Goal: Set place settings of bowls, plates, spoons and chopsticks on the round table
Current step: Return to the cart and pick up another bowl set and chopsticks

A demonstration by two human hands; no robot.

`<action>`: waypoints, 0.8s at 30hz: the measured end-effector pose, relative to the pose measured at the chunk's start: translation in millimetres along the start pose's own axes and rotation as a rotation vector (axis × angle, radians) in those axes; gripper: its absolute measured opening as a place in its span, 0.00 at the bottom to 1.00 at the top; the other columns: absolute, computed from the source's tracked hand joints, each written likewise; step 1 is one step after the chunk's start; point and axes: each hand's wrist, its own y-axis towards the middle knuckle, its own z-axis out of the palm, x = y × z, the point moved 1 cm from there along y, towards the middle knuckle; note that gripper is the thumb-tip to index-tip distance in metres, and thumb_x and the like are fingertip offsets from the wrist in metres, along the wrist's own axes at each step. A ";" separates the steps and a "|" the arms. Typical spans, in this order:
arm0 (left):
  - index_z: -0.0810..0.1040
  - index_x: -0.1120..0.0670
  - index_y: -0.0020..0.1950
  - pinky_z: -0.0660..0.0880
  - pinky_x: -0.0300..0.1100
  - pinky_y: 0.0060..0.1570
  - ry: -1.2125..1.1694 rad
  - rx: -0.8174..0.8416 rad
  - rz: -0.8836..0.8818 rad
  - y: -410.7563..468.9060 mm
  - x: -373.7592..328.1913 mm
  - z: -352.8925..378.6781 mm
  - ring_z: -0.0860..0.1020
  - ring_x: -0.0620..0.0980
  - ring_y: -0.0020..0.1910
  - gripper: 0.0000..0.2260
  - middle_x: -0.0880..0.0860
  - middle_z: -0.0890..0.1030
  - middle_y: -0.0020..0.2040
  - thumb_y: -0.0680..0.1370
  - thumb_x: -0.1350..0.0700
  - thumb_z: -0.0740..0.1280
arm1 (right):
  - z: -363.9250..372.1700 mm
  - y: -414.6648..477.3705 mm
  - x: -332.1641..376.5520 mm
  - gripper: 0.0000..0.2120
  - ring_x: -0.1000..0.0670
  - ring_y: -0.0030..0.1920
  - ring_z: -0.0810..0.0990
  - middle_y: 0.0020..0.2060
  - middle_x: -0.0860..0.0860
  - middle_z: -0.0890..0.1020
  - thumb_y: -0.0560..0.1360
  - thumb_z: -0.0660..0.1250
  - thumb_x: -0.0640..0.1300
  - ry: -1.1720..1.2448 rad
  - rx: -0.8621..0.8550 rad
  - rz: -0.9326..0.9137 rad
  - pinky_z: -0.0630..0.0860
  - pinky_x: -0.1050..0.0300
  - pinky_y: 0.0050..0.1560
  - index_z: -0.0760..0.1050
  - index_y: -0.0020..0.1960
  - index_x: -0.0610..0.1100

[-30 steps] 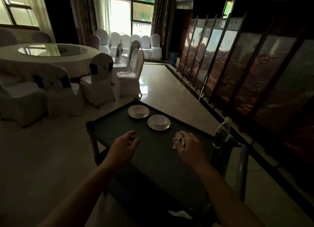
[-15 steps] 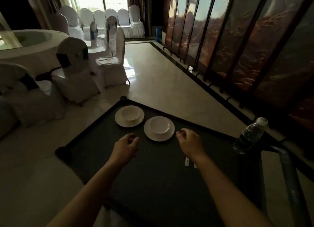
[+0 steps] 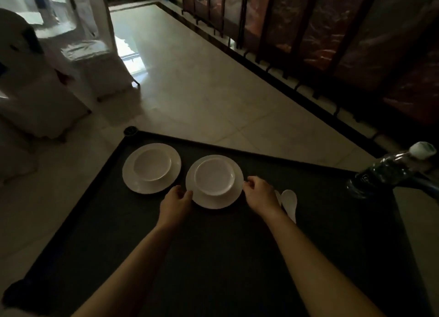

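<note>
Two white plates sit on a dark cart top (image 3: 213,257), each with a white bowl in it. The left plate (image 3: 133,181) carries one bowl (image 3: 152,164); the right plate (image 3: 213,201) carries another bowl (image 3: 215,175). My left hand (image 3: 174,203) pinches the right plate's left rim. On the opposite rim of that plate my right hand (image 3: 260,194) has its fingertips closed. Two white spoons (image 3: 289,201) lie on the cart just right of my right hand.
A plastic water bottle (image 3: 389,171) stands at the cart's right edge by a blue handle. White-covered chairs (image 3: 90,53) stand at the left across a pale tiled floor. A dark folding screen (image 3: 332,31) runs along the right side.
The view has tilted down and closer to the cart. Both hands moved forward from the bare cart top to the rims of the right plate; the spoons now lie uncovered beside my right hand.
</note>
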 end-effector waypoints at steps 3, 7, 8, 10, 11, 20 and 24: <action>0.65 0.55 0.75 0.73 0.44 0.54 0.015 0.001 0.021 21.0 5.8 5.5 0.76 0.49 0.60 0.26 0.56 0.74 0.68 0.79 0.50 0.66 | 10.9 10.1 -4.3 0.22 0.57 0.47 0.75 0.64 0.48 0.77 0.81 0.61 0.51 0.024 -0.001 0.039 0.67 0.64 0.38 0.67 0.73 0.47; 0.68 0.55 0.73 0.73 0.43 0.53 0.001 0.023 0.036 40.1 6.9 7.4 0.75 0.46 0.55 0.23 0.56 0.76 0.66 0.80 0.51 0.64 | 24.2 17.6 -8.3 0.20 0.56 0.48 0.75 0.61 0.48 0.79 0.80 0.63 0.51 0.053 -0.026 0.075 0.70 0.63 0.42 0.71 0.70 0.47; 0.69 0.55 0.73 0.74 0.44 0.53 0.003 0.032 0.033 43.1 6.7 7.7 0.75 0.46 0.54 0.22 0.55 0.77 0.65 0.80 0.51 0.64 | 27.6 18.5 -8.8 0.19 0.57 0.46 0.74 0.59 0.49 0.80 0.80 0.64 0.50 0.061 -0.030 0.081 0.69 0.64 0.39 0.71 0.69 0.47; 0.71 0.54 0.71 0.76 0.43 0.49 -0.005 0.054 0.031 47.5 6.8 8.5 0.78 0.45 0.51 0.18 0.53 0.79 0.61 0.81 0.52 0.63 | 33.7 20.0 -9.3 0.17 0.57 0.46 0.74 0.58 0.49 0.80 0.79 0.66 0.48 0.076 -0.054 0.093 0.67 0.67 0.36 0.73 0.67 0.48; 0.73 0.54 0.69 0.75 0.41 0.44 -0.007 0.068 0.038 49.7 6.9 8.6 0.78 0.44 0.48 0.17 0.51 0.80 0.56 0.81 0.52 0.63 | 35.6 20.3 -9.4 0.17 0.57 0.46 0.74 0.58 0.50 0.80 0.79 0.67 0.47 0.084 -0.070 0.104 0.67 0.67 0.36 0.73 0.66 0.48; 0.75 0.46 0.53 0.73 0.40 0.39 -0.061 0.160 0.079 55.4 2.7 10.1 0.79 0.45 0.47 0.05 0.50 0.80 0.52 0.81 0.48 0.61 | 27.1 -5.2 -19.4 0.12 0.62 0.41 0.73 0.40 0.62 0.73 0.78 0.68 0.44 0.235 -0.161 0.180 0.69 0.68 0.38 0.75 0.61 0.50; 0.73 0.46 0.56 0.78 0.48 0.45 -0.118 0.240 0.097 46.0 -1.5 15.3 0.80 0.50 0.51 0.09 0.51 0.79 0.53 0.81 0.45 0.60 | 15.4 -28.5 -25.3 0.09 0.63 0.42 0.74 0.42 0.63 0.74 0.78 0.67 0.45 0.289 -0.185 0.175 0.70 0.67 0.38 0.75 0.58 0.53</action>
